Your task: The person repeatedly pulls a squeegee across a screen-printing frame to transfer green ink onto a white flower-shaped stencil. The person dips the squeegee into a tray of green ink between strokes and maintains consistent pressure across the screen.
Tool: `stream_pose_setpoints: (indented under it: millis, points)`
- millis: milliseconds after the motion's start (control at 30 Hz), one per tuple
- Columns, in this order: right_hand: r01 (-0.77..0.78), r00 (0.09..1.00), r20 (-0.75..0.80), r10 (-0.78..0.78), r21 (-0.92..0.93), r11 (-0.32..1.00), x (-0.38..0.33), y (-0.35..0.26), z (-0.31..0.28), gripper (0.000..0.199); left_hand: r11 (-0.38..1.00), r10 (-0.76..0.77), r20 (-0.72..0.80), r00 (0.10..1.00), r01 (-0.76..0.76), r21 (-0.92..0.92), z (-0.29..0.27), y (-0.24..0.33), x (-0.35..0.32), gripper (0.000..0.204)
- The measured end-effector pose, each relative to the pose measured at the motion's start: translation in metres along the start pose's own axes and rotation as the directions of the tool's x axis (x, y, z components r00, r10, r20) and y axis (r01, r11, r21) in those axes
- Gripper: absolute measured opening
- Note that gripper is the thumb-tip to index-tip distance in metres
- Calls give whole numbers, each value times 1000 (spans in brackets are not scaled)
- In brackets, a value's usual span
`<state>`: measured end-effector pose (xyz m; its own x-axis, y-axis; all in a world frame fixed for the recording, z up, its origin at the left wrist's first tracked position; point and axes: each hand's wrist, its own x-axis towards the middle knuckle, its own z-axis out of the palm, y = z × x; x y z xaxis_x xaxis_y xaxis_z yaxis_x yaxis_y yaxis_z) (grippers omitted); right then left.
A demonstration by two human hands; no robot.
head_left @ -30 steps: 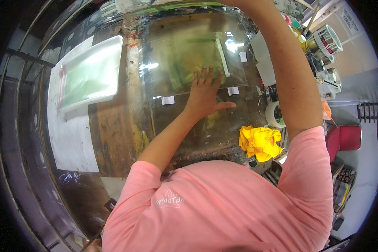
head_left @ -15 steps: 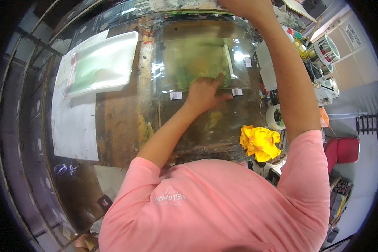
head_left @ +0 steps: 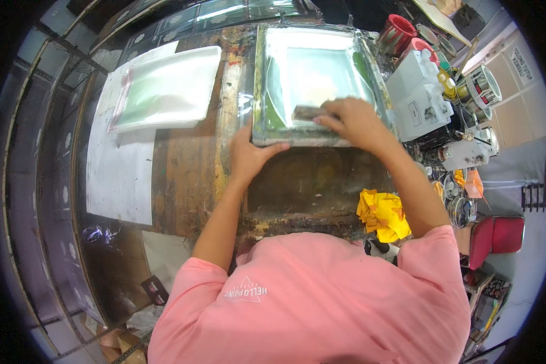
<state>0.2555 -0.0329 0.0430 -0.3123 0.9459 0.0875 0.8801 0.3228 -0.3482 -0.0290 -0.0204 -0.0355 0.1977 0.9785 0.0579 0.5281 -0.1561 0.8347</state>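
A screen printing frame point(head_left: 259, 79) lies flat on the work table, its pale mesh edged with green. My left hand point(head_left: 247, 156) grips the frame's near left corner, thumb along the near edge and fingers at the left side. In my right hand point(head_left: 353, 123) is a squeegee point(head_left: 311, 113), closed in the fingers and resting on the near part of the mesh, slightly blurred. What lies under the frame is hidden. To the left, a stack of clear plastic bags point(head_left: 167, 88) sits partly on a large white paper sheet point(head_left: 122, 182).
A crumpled yellow cloth point(head_left: 383, 215) lies at the table's near right. White jugs point(head_left: 418, 91), a red can point(head_left: 397, 33) and several other tins crowd the right side. Metal racks point(head_left: 39, 164) stand at the left. A red chair point(head_left: 497, 236) is at the far right.
The frame has come down over the spot where my left hand was touching a plastic sheet. My left hand moved to the frame's corner; my right hand came down from the top and holds a squeegee.
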Motion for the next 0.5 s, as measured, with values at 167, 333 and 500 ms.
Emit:
stream_pose_setpoints:
  millis: [167,333,500]
  points:
    - [-83,996,-39,81,-60,995,-25,-15,50,42,869,133,-84,988,-75,489,19,-36,-4,109]
    - [-41,993,-114,26,-126,991,-17,4,74,44,891,133,-61,989,-92,444,19,-43,-2,105]
    - [-9,957,-285,-54,-213,977,84,79,84,42,878,207,-54,977,-161,451,19,-48,-1,125]
